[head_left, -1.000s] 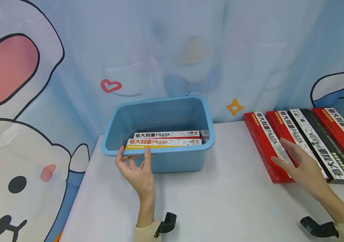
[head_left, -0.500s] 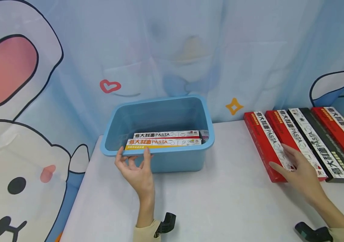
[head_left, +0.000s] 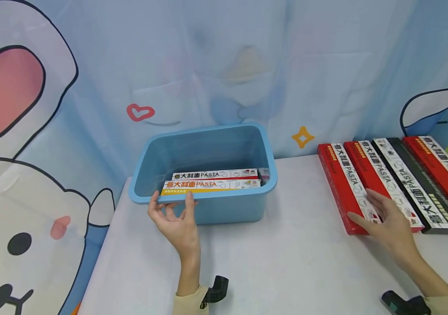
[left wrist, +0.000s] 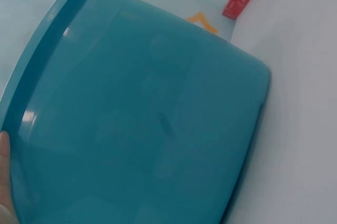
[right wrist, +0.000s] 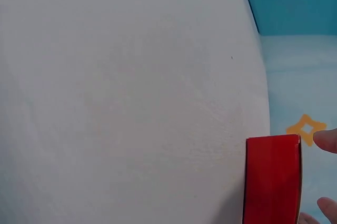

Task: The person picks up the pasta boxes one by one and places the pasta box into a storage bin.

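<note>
A blue plastic bin [head_left: 227, 208] stands on the white table, with several pasta boxes inside, among them a yellow-and-white pasta box [head_left: 212, 186] and a white-topped one [head_left: 216, 175] behind it. My left hand [head_left: 180, 227] holds the bin's front rim near its left corner; in the left wrist view the bin's wall [left wrist: 142, 103] fills most of the picture. On the right, my right hand [head_left: 391, 227] grips the near end of the leftmost red pasta box [head_left: 336, 188], thumb on one side and fingers on the other. The right wrist view shows that box's red end [right wrist: 271, 182].
Right of the gripped box lie another red pasta box [head_left: 381, 183], a black-and-white pasta box [head_left: 417, 183] and a further red one [head_left: 440, 175]. A printed blue curtain [head_left: 208, 65] hangs behind the table. White tabletop [head_left: 287, 262] lies between bin and boxes.
My right hand has come down and left onto the leftmost red pasta box and taken hold of it; the box's near end has shifted slightly left. My left hand stays at the bin's rim.
</note>
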Available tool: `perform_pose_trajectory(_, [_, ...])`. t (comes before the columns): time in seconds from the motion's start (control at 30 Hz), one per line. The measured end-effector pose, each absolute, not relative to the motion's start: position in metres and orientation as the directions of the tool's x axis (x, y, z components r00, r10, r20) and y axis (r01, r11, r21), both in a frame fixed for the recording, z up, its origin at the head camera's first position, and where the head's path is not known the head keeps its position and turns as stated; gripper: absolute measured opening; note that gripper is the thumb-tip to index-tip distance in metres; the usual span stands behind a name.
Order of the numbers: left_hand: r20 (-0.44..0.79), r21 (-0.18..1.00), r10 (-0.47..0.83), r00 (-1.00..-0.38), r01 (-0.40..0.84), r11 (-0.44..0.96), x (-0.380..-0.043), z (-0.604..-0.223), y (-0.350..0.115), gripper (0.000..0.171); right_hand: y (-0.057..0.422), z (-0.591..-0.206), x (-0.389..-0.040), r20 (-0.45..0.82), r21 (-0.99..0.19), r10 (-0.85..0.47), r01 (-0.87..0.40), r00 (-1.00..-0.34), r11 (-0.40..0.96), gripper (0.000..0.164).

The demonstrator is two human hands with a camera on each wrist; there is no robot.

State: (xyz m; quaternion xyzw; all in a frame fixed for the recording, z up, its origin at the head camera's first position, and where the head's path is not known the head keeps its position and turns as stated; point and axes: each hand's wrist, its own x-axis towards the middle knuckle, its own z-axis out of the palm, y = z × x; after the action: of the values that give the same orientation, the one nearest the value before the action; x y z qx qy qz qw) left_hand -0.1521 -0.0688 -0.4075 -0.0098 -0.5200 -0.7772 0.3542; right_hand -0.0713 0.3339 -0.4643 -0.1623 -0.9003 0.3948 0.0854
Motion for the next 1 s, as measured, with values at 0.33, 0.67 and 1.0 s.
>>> perform_pose_trajectory(0.33, [0.394, 0.801, -0.535, -0.747, 0.565, -0.199, -0.151, -0.408, -0.069, 0.071, 0.32, -0.475, -0.069, 0.032, -0.711, 0.393, 0.256, -0.919, 0.655, 0.107])
perform_pose_trajectory(0.67, [0.411, 0.797, -0.528, -0.743, 0.574, -0.188, -0.152, -0.406, -0.068, 0.071, 0.316, -0.474, -0.071, 0.023, -0.698, 0.42, 0.286, -0.907, 0.657, 0.112])
perform_pose_trajectory(1.0, [0.398, 0.8, -0.533, -0.747, 0.567, -0.197, -0.152, -0.408, -0.069, 0.07, 0.312, -0.482, -0.07, 0.015, -0.68, 0.414, 0.294, -0.91, 0.672, 0.12])
